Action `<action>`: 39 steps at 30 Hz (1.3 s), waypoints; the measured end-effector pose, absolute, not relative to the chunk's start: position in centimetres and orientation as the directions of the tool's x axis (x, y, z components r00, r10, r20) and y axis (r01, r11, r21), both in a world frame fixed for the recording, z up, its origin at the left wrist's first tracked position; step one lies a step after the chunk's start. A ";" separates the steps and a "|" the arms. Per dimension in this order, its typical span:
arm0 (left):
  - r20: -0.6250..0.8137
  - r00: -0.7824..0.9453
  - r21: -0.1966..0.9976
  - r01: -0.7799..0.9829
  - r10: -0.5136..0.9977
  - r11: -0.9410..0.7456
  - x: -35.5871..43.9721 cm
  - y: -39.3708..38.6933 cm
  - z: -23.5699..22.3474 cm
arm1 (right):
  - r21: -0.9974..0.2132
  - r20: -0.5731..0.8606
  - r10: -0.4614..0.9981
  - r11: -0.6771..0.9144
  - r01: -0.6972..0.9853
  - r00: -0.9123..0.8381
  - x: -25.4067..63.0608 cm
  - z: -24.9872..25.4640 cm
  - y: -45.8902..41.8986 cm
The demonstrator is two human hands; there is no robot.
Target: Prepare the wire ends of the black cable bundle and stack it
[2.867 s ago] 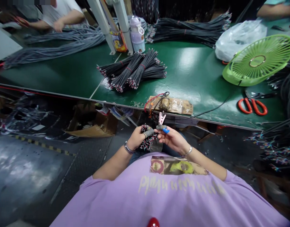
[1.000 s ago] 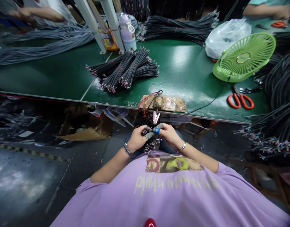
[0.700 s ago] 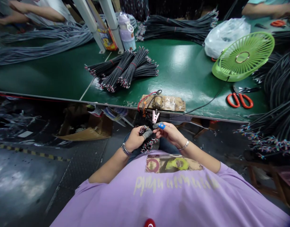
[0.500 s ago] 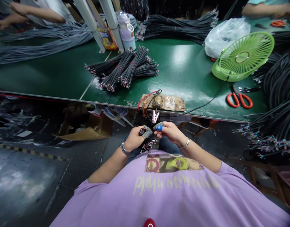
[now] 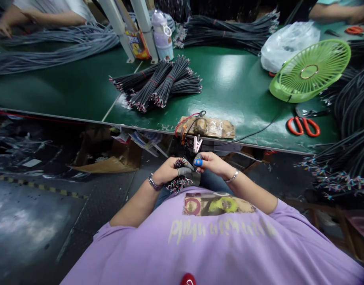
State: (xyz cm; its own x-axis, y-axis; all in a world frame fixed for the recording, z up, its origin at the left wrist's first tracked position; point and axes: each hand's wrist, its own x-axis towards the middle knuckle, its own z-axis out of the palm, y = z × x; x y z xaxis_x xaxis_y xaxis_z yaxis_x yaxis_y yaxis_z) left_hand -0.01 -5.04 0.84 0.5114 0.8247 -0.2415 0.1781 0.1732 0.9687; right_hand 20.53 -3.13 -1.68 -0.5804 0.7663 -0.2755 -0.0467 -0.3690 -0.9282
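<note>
My left hand [image 5: 173, 169], its fingertips in grey covers, is closed round a bundle of black cables [image 5: 179, 183] whose stripped red, white and black ends stick out below. Close beside it, my right hand [image 5: 210, 162] pinches with thumb and forefinger; blue tape wraps one digit. What lies in that pinch is too small to make out. Both hands are over my lap, below the table edge. Just above them, a pink clip [image 5: 197, 145] hangs by a wooden block [image 5: 217, 127] fixed at the edge.
Tied bundles of black cables [image 5: 161, 84] lie on the green table [image 5: 235, 79]. To the right are orange-handled scissors [image 5: 303, 126], a green fan [image 5: 311, 73], a plastic bag [image 5: 289, 43] and loose cables [image 5: 352, 103]. A bottle [image 5: 162, 37] stands behind. Co-workers' arms show at both upper corners.
My left hand has turned slightly, and the wire ends below it have swung left and spread. My right hand stays pinched close by. The view has shifted a little.
</note>
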 end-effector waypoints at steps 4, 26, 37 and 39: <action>-0.232 0.411 0.972 0.073 0.882 0.222 0.0 -5.4 1.2 | -0.908 -0.291 0.886 -0.374 -0.187 -0.360 19.9 -2.5 -3.1; -0.241 0.142 0.957 -0.132 0.960 0.259 2.3 -4.4 2.3 | -0.555 -0.439 0.844 -0.525 -0.646 -0.309 17.1 -1.4 -0.7; -0.240 0.180 0.959 -0.107 0.954 0.262 2.4 -4.4 2.5 | -0.522 -0.383 0.827 -0.562 -0.642 -0.412 17.5 -2.2 -1.3; -0.231 0.189 0.964 -0.092 0.955 0.251 2.2 -4.6 2.4 | -0.515 -0.380 0.819 -0.574 -0.637 -0.431 17.8 -2.3 -1.4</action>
